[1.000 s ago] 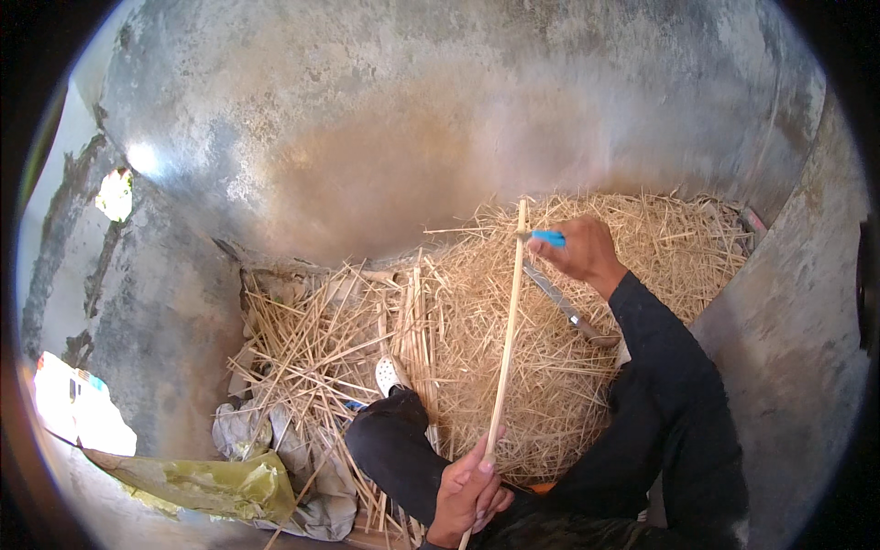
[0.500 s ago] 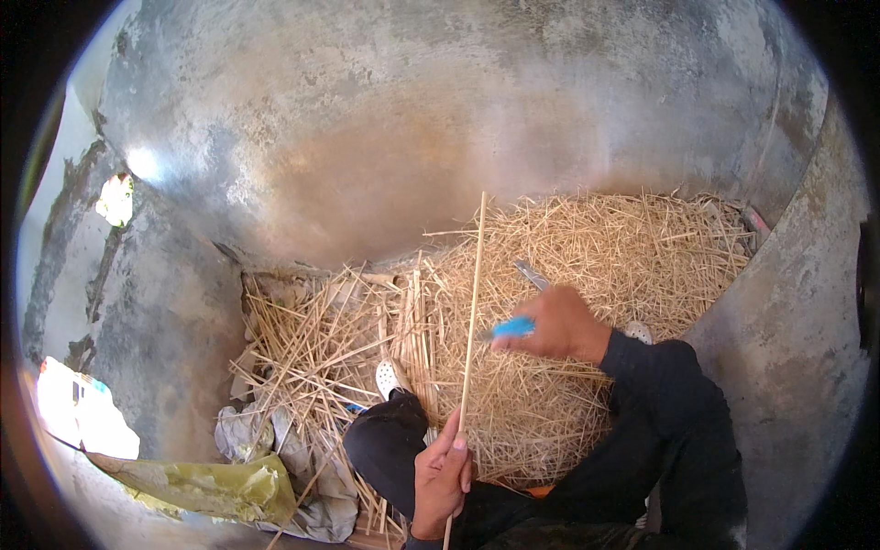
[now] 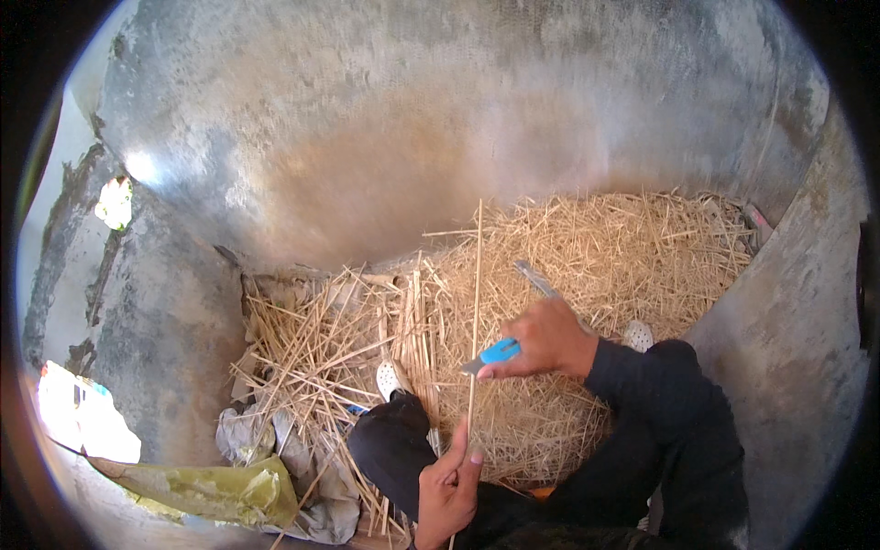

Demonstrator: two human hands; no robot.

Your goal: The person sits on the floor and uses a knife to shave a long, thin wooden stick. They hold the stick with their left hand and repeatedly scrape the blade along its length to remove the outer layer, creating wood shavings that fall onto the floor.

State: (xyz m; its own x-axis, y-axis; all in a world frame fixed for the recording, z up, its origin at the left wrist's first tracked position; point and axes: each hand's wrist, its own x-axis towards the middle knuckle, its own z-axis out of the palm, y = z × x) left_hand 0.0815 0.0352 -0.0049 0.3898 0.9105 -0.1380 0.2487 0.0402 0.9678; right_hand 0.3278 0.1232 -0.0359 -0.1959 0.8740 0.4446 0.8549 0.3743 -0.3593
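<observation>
My left hand (image 3: pixel 446 490) is closed round the lower part of a long thin bamboo strip (image 3: pixel 478 284), which stands nearly upright in front of me. In my right hand (image 3: pixel 548 341) is a utility knife (image 3: pixel 500 350) with a blue handle. Its short grey blade points left and meets the strip, or lies just over it, above my left hand; contact is hard to confirm. Right behind my right hand a flat grey metal-looking piece (image 3: pixel 533 277) rests on the shavings; its kind is unclear.
A heap of pale shavings (image 3: pixel 632 257) fills the floor to the right. Loose strips (image 3: pixel 312 344) lie crisscrossed at the left, beside a crumpled yellow-green sheet (image 3: pixel 211 490) and grey cloth (image 3: pixel 321 495). A concrete wall (image 3: pixel 440 119) rises behind. My knees and pale shoes frame the work.
My right hand has brought the knife left and slightly down, so its blade now reaches the strip. My left hand has shifted a little lower, still holding the strip.
</observation>
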